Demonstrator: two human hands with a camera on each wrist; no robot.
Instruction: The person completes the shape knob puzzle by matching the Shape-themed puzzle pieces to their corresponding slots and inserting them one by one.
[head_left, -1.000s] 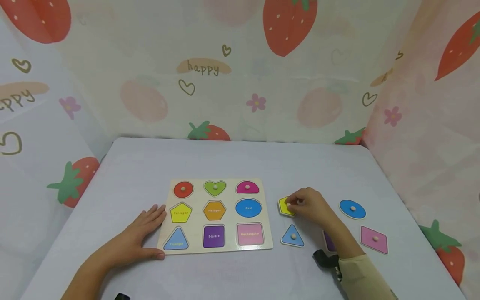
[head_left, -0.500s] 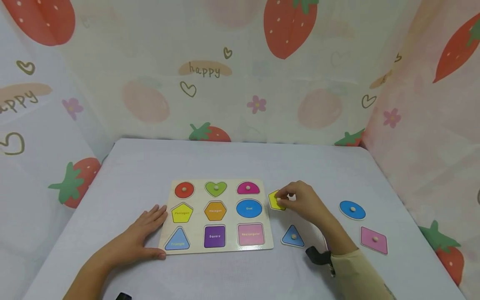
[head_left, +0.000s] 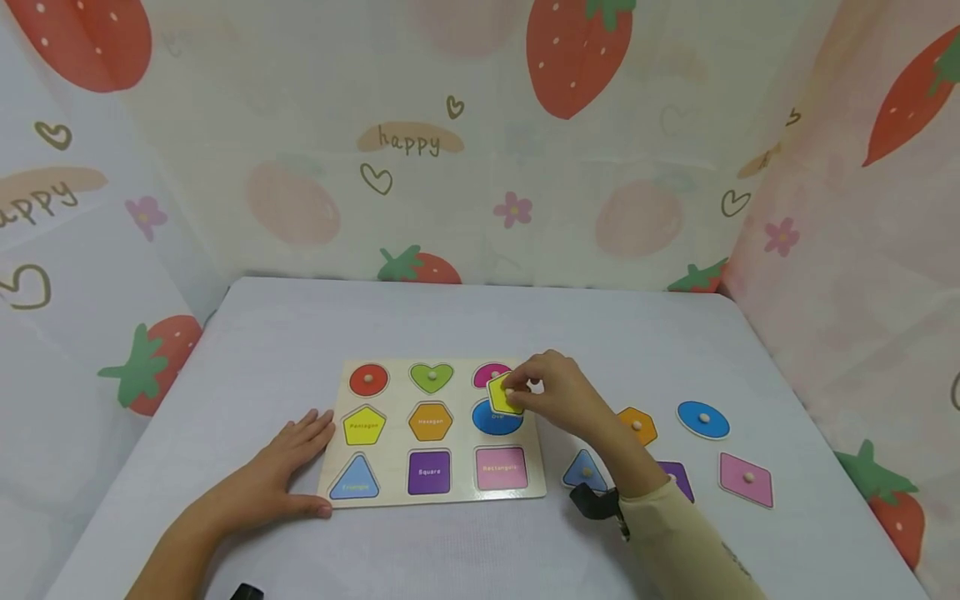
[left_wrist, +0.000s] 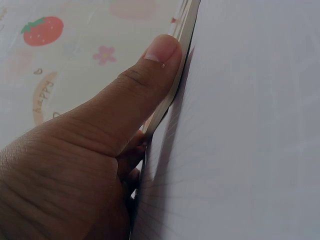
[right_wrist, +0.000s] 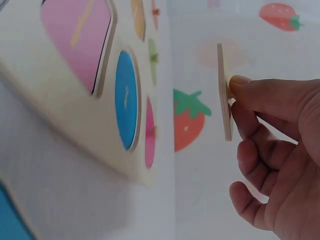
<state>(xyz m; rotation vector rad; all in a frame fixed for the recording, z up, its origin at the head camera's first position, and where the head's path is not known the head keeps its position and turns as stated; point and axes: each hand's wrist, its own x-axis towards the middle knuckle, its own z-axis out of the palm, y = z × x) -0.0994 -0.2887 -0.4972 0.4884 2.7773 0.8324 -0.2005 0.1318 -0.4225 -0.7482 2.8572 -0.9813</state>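
Observation:
My right hand (head_left: 558,398) pinches a yellow pentagon puzzle piece (head_left: 498,390) by its small knob. In the right wrist view the pentagon is seen edge-on, raised off the board. It hangs over the right part of the wooden shape board (head_left: 462,437), partly covering the pink semicircle and the printed blue oval. My left hand (head_left: 262,475) lies at the board's left side with fingers spread; in the left wrist view its thumb (left_wrist: 162,55) touches the board edge. Knobbed red circle (head_left: 368,380), green heart (head_left: 431,378) and semicircle (head_left: 483,374) pieces sit in the top row.
To the board's right lie loose pieces: orange hexagon (head_left: 639,425), blue oval (head_left: 703,418), blue triangle (head_left: 581,469), purple square (head_left: 680,479) and pink rectangle (head_left: 745,479). My right forearm passes over the triangle and square. A strawberry-print cloth (head_left: 562,250) stands behind the white table (head_left: 450,325).
My right hand has lifted the yellow pentagon from the table and carried it left over the board. The loose hexagon has come into view. My left hand has stayed put.

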